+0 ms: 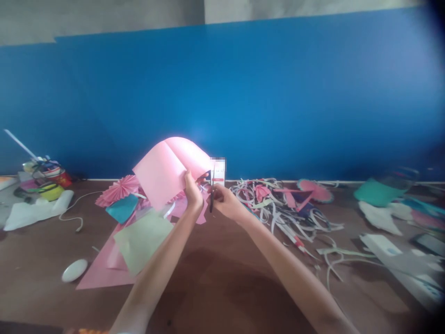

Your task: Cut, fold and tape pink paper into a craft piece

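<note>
In front of me, a large pink paper sheet [163, 174] is held up off the table, bent in a curve with a crease down its middle. My left hand [193, 192] grips its lower right part, thumb on the near face. Closed around a pair of dark scissors [211, 197], my right hand [224, 202] is just right of the sheet. The scissor blades point upward by the paper's right edge; whether they touch it I cannot tell. Behind the scissors stands a phone [219, 171], its screen partly blurred.
Pink and pale green paper [144, 239], a teal piece [122, 208] and a pleated pink fan [120, 190] lie left. A white mouse [74, 270] is nearer. Tangled paper strips [278, 208] spread right, beside a white power strip [399, 260]. A blue wall panel [222, 93] rises behind.
</note>
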Tool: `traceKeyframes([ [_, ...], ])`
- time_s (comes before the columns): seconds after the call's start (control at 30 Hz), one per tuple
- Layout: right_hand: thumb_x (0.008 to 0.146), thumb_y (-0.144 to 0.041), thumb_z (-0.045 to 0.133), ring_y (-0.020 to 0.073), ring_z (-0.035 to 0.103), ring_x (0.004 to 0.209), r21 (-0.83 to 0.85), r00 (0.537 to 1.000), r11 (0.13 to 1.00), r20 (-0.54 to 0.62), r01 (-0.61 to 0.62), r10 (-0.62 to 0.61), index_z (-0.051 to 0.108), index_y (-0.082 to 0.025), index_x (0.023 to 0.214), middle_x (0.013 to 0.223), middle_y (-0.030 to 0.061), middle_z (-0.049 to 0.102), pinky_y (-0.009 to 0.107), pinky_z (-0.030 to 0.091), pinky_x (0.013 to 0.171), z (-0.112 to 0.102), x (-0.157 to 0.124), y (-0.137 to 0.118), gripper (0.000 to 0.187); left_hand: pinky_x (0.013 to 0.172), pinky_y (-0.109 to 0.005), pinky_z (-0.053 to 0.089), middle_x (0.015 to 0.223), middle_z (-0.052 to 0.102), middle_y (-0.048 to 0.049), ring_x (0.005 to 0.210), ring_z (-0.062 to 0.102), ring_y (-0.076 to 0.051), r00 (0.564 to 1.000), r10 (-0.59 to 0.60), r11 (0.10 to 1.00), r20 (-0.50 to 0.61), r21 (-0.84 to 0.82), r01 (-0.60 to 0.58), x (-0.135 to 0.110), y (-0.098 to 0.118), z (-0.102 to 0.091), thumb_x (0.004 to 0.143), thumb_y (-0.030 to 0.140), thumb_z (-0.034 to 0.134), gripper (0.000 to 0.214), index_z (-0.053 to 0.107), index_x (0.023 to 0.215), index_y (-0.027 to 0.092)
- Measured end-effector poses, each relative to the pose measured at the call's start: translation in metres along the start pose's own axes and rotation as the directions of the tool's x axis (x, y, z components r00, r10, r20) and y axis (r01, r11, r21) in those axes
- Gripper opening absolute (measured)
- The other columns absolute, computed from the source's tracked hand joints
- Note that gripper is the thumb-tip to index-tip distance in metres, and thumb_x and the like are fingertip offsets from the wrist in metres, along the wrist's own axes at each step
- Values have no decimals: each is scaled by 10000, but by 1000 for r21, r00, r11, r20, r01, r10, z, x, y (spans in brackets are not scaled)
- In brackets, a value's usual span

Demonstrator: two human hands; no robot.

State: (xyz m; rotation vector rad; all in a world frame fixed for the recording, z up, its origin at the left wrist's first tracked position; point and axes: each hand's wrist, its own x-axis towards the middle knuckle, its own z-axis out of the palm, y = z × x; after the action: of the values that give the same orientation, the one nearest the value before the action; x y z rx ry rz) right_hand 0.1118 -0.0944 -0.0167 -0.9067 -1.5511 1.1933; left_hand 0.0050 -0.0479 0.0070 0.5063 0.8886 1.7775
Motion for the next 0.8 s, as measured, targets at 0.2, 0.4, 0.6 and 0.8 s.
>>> traceKeyframes([
  [0.2, 656, -273, 785, 115, 602, 733, 268, 950, 956, -309, 122, -35, 500, -236, 943, 809, -45, 617, 229, 497, 657, -1, 7, -2, 407, 650, -211, 507, 762, 626, 9, 716, 632, -128, 994, 102, 995, 28, -20, -101, -5, -19, -1, 835, 385, 577, 207, 609, 875, 185],
  [0.4, 602, -294, 824, 105, 601, 659, 448, 885, 889, -448, 100, 126, 488, -237, 919, 778, -58, 632, 215, 484, 585, -1, 9, -7, 465, 736, -282, 554, 801, 699, -57, 857, 695, -231, 977, -143, 989, 161, -27, 149, -23, -31, 0, 835, 475, 575, 355, 676, 911, 144],
  [0.6, 573, -266, 820, 77, 520, 510, 453, 754, 876, -631, 164, 185, 501, -249, 1009, 687, -77, 617, 183, 382, 449, -8, 9, -5, 540, 706, -322, 568, 795, 716, -73, 820, 704, -255, 928, -257, 963, 270, -10, 269, -29, -40, -4, 822, 516, 591, 432, 697, 995, 134],
  [0.8, 578, -273, 770, 114, 559, 549, 438, 726, 884, -659, 161, 195, 479, -252, 1001, 698, -55, 611, 218, 397, 454, -15, 13, -1, 513, 713, -320, 550, 871, 722, -95, 816, 693, -235, 950, -175, 982, 260, -20, 186, -30, -43, -4, 811, 471, 620, 431, 688, 1043, 114],
])
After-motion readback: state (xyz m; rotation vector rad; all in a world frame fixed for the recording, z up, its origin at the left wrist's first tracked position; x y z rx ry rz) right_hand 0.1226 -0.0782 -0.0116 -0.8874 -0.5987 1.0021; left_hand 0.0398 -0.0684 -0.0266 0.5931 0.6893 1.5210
